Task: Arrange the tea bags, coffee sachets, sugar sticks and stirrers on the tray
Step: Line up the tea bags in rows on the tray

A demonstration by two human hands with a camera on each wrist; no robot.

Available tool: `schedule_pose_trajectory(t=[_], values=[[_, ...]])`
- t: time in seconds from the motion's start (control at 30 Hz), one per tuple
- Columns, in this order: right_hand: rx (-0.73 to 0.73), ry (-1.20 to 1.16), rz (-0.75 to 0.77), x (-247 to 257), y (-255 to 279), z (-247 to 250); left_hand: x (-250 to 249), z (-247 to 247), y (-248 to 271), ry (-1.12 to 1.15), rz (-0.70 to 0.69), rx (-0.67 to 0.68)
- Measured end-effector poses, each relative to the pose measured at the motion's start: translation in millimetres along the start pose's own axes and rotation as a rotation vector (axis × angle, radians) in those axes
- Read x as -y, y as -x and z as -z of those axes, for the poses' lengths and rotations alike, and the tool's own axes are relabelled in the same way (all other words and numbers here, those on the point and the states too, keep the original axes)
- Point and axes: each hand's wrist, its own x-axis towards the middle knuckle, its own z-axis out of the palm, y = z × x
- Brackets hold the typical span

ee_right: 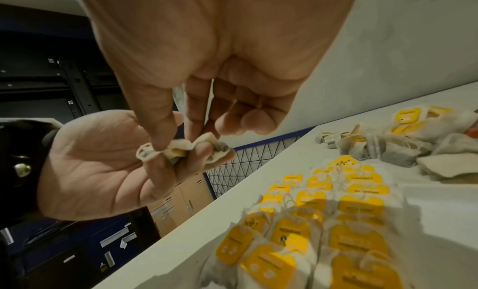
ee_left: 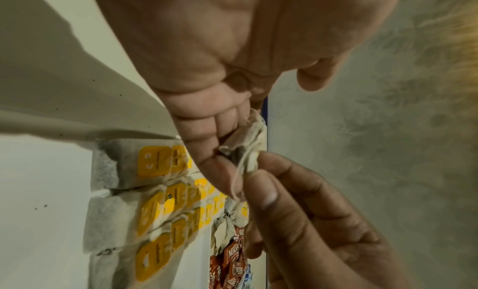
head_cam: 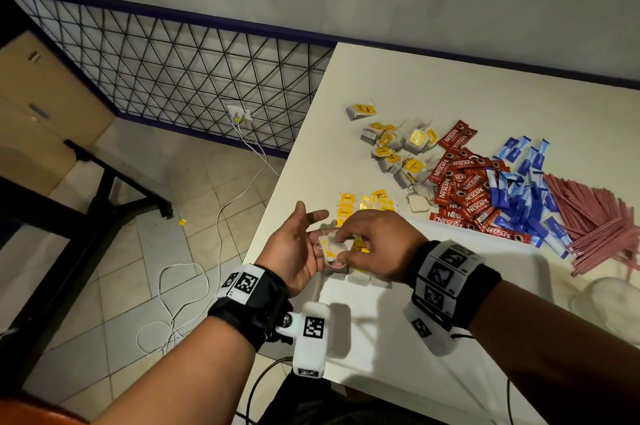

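A crumpled tea bag [head_cam: 334,248] [ee_right: 181,150] [ee_left: 252,138] lies on the upturned fingers of my left hand [head_cam: 298,244], which curl up under it. My right hand [head_cam: 377,244] pinches the same bag from above with thumb and forefinger. Both hands hover over the far left corner of the white tray [head_cam: 467,272], where tea bags with yellow tags [ee_right: 323,222] lie in neat rows. Further back on the table are loose tea bags [head_cam: 398,151], red coffee sachets [head_cam: 464,189], blue sugar sticks [head_cam: 526,182] and pink stirrers [head_cam: 595,217].
The table's left edge [head_cam: 277,203] drops to a tiled floor with a white cable [head_cam: 221,217]. A wire mesh panel [head_cam: 180,78], cardboard boxes [head_cam: 41,106] and a black frame [head_cam: 104,203] stand to the left. A pale round object [head_cam: 606,300] sits at the right.
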Motion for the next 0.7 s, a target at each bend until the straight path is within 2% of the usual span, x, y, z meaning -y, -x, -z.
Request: schedule_pose_trajectory(t=[0.13,0.33,0.53,0.6,0.7], values=[[-0.045,-0.005,0.018,-0.2,1.9,-0.8,0.0,-1.7,-1.9,-0.017,0.007,-0.018],[0.000,0.006,-0.025,-0.1,2.8,1.5,-1.0,-2.4,-1.4,-0.021,0.010,-0.018],[-0.020,0.036,-0.007,-3.8,1.9,0.4,-1.5,-6.0,2.0,-0.061,0.014,-0.021],[-0.051,0.010,-0.020,-2.8,2.6,-0.3,-0.6,-6.5,1.7,-0.074,0.022,-0.030],[-0.173,-0.145,-0.062,-1.7,2.1,-0.8,2.3,-4.7,-1.3,-0.176,0.049,-0.079]])
